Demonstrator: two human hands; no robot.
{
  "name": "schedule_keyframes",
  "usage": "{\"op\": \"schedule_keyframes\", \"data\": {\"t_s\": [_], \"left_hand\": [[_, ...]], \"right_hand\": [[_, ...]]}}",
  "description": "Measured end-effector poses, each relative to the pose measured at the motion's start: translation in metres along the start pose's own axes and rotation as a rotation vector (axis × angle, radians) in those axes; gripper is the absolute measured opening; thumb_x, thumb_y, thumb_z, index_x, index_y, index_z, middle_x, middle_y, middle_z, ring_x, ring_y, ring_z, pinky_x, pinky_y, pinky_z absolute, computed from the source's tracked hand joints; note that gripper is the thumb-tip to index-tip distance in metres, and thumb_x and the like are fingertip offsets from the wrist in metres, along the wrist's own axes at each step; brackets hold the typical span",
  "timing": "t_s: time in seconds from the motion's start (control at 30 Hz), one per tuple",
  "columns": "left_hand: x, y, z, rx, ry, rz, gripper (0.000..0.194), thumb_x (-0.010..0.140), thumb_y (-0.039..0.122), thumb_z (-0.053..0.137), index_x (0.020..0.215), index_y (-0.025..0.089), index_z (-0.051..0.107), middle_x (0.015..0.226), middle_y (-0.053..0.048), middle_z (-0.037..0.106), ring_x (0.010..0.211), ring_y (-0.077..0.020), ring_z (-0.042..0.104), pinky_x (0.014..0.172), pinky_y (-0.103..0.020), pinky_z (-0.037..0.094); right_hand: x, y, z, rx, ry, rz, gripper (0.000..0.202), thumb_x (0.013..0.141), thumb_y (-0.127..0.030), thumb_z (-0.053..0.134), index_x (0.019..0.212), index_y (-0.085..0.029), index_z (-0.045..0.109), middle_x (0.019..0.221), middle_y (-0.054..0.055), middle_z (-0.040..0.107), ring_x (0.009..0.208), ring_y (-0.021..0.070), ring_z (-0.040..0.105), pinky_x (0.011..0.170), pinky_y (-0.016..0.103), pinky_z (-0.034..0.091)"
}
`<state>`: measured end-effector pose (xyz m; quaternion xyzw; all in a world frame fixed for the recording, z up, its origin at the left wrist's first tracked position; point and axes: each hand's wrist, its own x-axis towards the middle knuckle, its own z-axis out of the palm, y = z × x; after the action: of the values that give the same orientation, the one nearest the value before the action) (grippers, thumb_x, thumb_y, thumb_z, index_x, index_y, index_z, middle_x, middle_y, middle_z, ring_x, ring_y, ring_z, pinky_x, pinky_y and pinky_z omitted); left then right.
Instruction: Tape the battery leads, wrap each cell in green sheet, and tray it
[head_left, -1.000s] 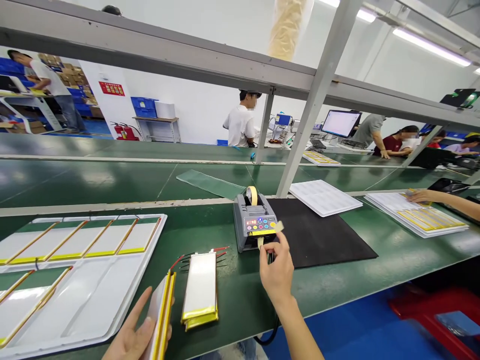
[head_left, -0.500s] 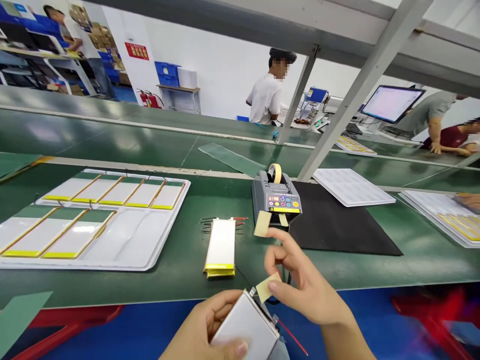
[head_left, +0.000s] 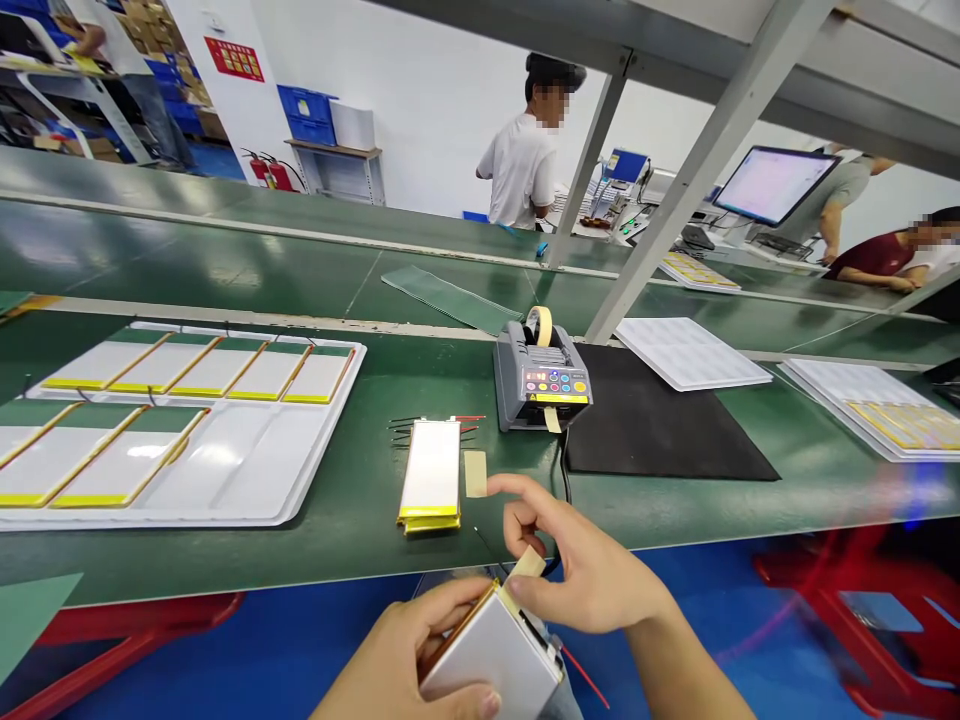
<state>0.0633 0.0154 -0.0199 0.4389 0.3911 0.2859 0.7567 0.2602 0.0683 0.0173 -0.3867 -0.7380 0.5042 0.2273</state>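
My left hand point(head_left: 409, 650) grips a silver-white pouch battery point(head_left: 499, 660), thumb across its face, tilted near the table's front edge. A red wire point(head_left: 586, 675) sticks out from its right end. The thumb of my right hand point(head_left: 581, 570) holds a short piece of masking tape point(head_left: 529, 562) against the battery's upper edge. A second tape piece point(head_left: 475, 474) clings to the tip of my outstretched right index finger. Beyond my hands lies a small stack of batteries point(head_left: 431, 465) with yellow ends and black and red wires. A tape dispenser point(head_left: 544, 385) stands behind, a tape tongue protruding.
At the left, a white tray point(head_left: 255, 500) holds several batteries. A black mat point(head_left: 667, 430) and white trays point(head_left: 686, 352) lie to the right. A slanted metal post point(head_left: 697, 180) rises from the bench point(head_left: 337, 560). Other people point(head_left: 521, 170) work beyond.
My right thumb has brought its tape piece down onto the battery's edge. The index finger with the other tape has moved left, off the dispenser. The view has shifted slightly.
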Motion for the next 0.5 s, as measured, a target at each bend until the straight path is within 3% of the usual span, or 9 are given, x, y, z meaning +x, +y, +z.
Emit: {"op": "schedule_keyframes", "data": {"t_s": [0.33, 0.43, 0.5], "left_hand": [[0.0, 0.003, -0.002, 0.184, 0.097, -0.007, 0.054, 0.068, 0.029, 0.072, 0.12, 0.02, 0.06, 0.098, -0.006, 0.072, 0.087, -0.0257, 0.066, 0.08, -0.032, 0.052], [0.0, 0.001, -0.007, 0.195, 0.123, 0.025, 0.051, 0.07, 0.028, 0.071, 0.12, 0.021, 0.06, 0.105, -0.008, 0.071, 0.088, -0.0251, 0.067, 0.076, -0.03, 0.054], [-0.002, 0.001, -0.01, 0.168, 0.171, 0.03, 0.049, 0.07, 0.031, 0.072, 0.117, 0.021, 0.061, 0.106, -0.008, 0.071, 0.09, -0.026, 0.067, 0.077, -0.03, 0.055]], "right_hand": [[0.001, 0.003, 0.005, -0.206, 0.042, 0.029, 0.083, 0.066, -0.015, 0.063, 0.136, -0.033, 0.025, 0.086, -0.005, 0.051, 0.073, 0.0113, 0.047, 0.069, 0.025, 0.04], [-0.003, 0.009, 0.003, -0.164, 0.15, -0.011, 0.086, 0.067, -0.021, 0.069, 0.138, -0.031, 0.021, 0.105, 0.001, 0.053, 0.088, 0.0153, 0.05, 0.083, 0.031, 0.041], [-0.009, 0.011, -0.004, -0.083, 0.265, -0.074, 0.074, 0.07, -0.025, 0.069, 0.133, -0.027, 0.031, 0.113, 0.004, 0.052, 0.094, 0.0172, 0.05, 0.086, 0.033, 0.041]]}}
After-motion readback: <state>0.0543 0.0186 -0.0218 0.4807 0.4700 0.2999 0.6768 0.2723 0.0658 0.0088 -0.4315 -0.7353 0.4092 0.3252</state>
